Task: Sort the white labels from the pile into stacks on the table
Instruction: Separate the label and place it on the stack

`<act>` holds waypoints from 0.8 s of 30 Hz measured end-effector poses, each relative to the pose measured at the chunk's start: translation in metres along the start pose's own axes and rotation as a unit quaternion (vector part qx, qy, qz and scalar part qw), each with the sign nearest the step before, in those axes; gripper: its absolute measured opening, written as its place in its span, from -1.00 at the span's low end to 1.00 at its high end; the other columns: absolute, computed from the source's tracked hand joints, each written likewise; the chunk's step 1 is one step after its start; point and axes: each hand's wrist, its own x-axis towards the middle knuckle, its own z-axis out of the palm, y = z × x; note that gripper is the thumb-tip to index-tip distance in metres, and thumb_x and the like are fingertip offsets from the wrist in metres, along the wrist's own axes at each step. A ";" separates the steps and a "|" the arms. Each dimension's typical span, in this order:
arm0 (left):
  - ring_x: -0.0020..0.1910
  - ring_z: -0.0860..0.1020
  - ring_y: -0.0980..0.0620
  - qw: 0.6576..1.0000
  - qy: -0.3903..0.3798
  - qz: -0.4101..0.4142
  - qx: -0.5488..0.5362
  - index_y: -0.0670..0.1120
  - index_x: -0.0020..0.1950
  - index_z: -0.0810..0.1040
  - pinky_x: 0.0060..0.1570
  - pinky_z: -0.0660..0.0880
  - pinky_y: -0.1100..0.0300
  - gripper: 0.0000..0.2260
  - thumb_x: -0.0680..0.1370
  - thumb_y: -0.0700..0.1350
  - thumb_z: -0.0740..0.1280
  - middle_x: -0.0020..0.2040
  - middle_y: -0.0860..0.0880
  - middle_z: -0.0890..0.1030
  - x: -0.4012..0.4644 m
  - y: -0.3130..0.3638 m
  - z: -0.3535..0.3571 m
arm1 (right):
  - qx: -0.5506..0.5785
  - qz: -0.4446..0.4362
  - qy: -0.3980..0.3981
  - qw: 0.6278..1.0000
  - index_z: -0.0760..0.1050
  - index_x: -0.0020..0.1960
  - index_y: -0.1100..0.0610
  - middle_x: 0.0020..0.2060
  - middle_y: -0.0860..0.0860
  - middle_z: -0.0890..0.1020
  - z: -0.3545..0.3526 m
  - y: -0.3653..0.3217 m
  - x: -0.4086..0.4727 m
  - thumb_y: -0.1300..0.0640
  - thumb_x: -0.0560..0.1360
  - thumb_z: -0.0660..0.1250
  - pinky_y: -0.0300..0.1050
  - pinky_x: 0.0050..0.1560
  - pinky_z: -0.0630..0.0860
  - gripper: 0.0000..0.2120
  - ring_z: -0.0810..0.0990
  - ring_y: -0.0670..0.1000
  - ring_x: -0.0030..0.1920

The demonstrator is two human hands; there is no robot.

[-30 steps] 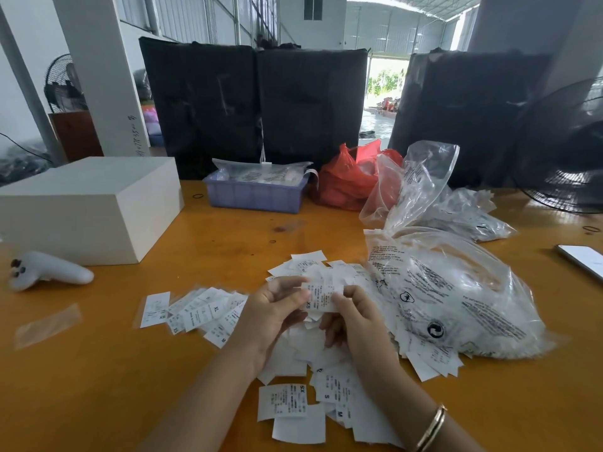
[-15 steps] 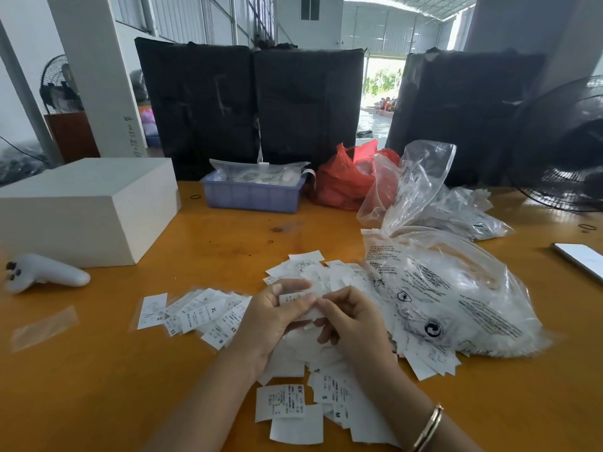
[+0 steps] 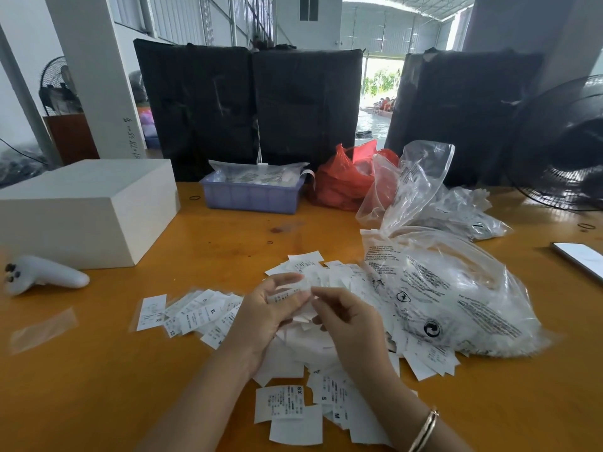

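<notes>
At the centre of the frame both hands meet over the loose pile of labels (image 3: 326, 340) on the tabletop (image 3: 98, 386). The left hand (image 3: 264, 316) curls round a few labels, likely so the printed size faces up for reading, while the right hand (image 3: 349, 324) pinches the edge of one, probably to peel it free. Left of centre a fanned stack (image 3: 195, 316) shows XL, and lower centre lie more labels (image 3: 293, 409) marked XS, S and M, seemingly grouped by size. The clear bag (image 3: 456, 295) at right lies beside the pile.

label print (image 3: 281, 403) too small — phone (image 3: 580, 260) cut off at right edge
</notes>
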 end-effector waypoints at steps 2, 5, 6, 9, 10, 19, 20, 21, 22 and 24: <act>-0.15 0.66 0.09 1.000 -0.022 0.007 0.016 0.13 -0.01 0.66 -0.19 0.54 0.30 -0.65 0.22 0.12 0.51 -0.09 -0.02 0.70 0.000 0.001 -0.002 | 0.051 0.033 0.013 0.998 0.60 -0.08 -0.14 -0.26 -0.14 0.68 -0.003 0.000 0.002 0.26 0.50 0.36 -0.34 -0.20 0.54 -0.73 0.63 -0.15 -0.25; -0.13 0.66 0.05 1.000 -0.013 0.006 0.007 0.08 -0.07 0.69 -0.16 0.55 0.20 -0.68 0.22 0.12 0.49 -0.11 -0.03 0.70 0.002 0.003 -0.006 | 0.085 0.057 0.020 0.995 0.62 -0.10 -0.11 -0.29 -0.08 0.68 -0.006 -0.001 0.003 0.29 0.51 0.35 -0.35 -0.26 0.52 -0.72 0.62 -0.15 -0.30; -0.14 0.66 0.05 1.000 -0.008 0.008 0.015 0.07 -0.08 0.69 -0.18 0.54 0.21 -0.72 0.24 0.09 0.49 -0.12 -0.02 0.70 0.002 0.003 -0.007 | 0.081 0.055 0.016 0.995 0.62 -0.10 -0.11 -0.31 -0.06 0.67 -0.006 -0.001 0.003 0.30 0.51 0.35 -0.36 -0.26 0.51 -0.71 0.61 -0.16 -0.31; -0.12 0.66 0.07 0.995 -0.005 0.038 0.087 0.07 -0.12 0.69 -0.20 0.55 0.29 -0.90 0.40 -0.09 0.47 -0.14 0.02 0.70 0.002 0.002 -0.008 | 0.054 0.041 -0.006 0.998 0.60 -0.09 -0.12 -0.33 -0.05 0.64 -0.004 -0.002 0.001 0.30 0.51 0.34 -0.38 -0.28 0.49 -0.70 0.60 -0.19 -0.33; -0.13 0.66 0.08 0.993 -0.008 0.048 0.109 0.05 -0.12 0.69 -0.20 0.55 0.30 -0.90 0.44 -0.14 0.46 -0.15 0.02 0.70 0.003 0.000 -0.009 | 0.050 0.040 -0.011 0.998 0.59 -0.09 -0.11 -0.33 -0.06 0.64 -0.003 -0.001 0.001 0.31 0.51 0.33 -0.39 -0.29 0.49 -0.70 0.60 -0.19 -0.34; -0.28 0.56 0.21 0.925 0.111 0.134 0.337 0.08 -0.14 0.59 -0.40 0.45 0.44 -0.85 0.52 -0.18 0.37 -0.26 0.10 0.61 0.013 -0.004 -0.026 | -0.032 -0.005 0.045 0.998 0.52 -0.01 -0.12 -0.30 -0.03 0.62 -0.013 0.003 0.012 0.29 0.53 0.30 -0.21 -0.36 0.56 -0.71 0.59 -0.05 -0.34; -0.33 0.55 0.16 0.903 0.127 0.145 0.383 0.09 -0.16 0.58 -0.46 0.43 0.43 -0.84 0.53 -0.18 0.36 -0.28 0.10 0.60 0.014 -0.004 -0.031 | -0.064 -0.042 0.074 0.994 0.54 0.00 -0.06 -0.28 -0.05 0.60 -0.018 0.003 0.016 0.30 0.53 0.29 -0.23 -0.39 0.53 -0.74 0.56 -0.06 -0.36; -0.39 0.52 0.13 0.881 0.142 0.147 0.426 0.10 -0.16 0.57 -0.52 0.39 0.41 -0.83 0.53 -0.18 0.35 -0.30 0.11 0.58 0.015 -0.003 -0.035 | -0.100 -0.084 0.109 0.985 0.57 0.02 0.03 -0.25 -0.06 0.59 -0.025 0.003 0.021 0.32 0.53 0.28 -0.31 -0.39 0.49 -0.77 0.53 -0.11 -0.36; -0.42 0.50 0.12 0.859 0.155 0.139 0.467 0.10 -0.15 0.56 -0.56 0.33 0.40 -0.85 0.53 -0.16 0.34 -0.31 0.12 0.57 0.016 -0.003 -0.039 | -0.142 -0.117 0.141 0.973 0.59 0.04 0.10 -0.19 -0.05 0.60 -0.032 0.003 0.026 0.33 0.52 0.28 -0.37 -0.34 0.45 -0.80 0.51 -0.15 -0.32; -0.40 0.48 0.14 0.818 0.172 0.106 0.539 0.08 -0.09 0.57 -0.53 0.31 0.32 -0.89 0.53 -0.13 0.32 -0.27 0.13 0.56 0.016 -0.002 -0.045 | -0.235 -0.135 0.183 0.945 0.60 0.06 0.17 -0.05 0.02 0.63 -0.046 0.005 0.034 0.33 0.52 0.28 -0.36 -0.08 0.42 -0.81 0.51 -0.11 -0.08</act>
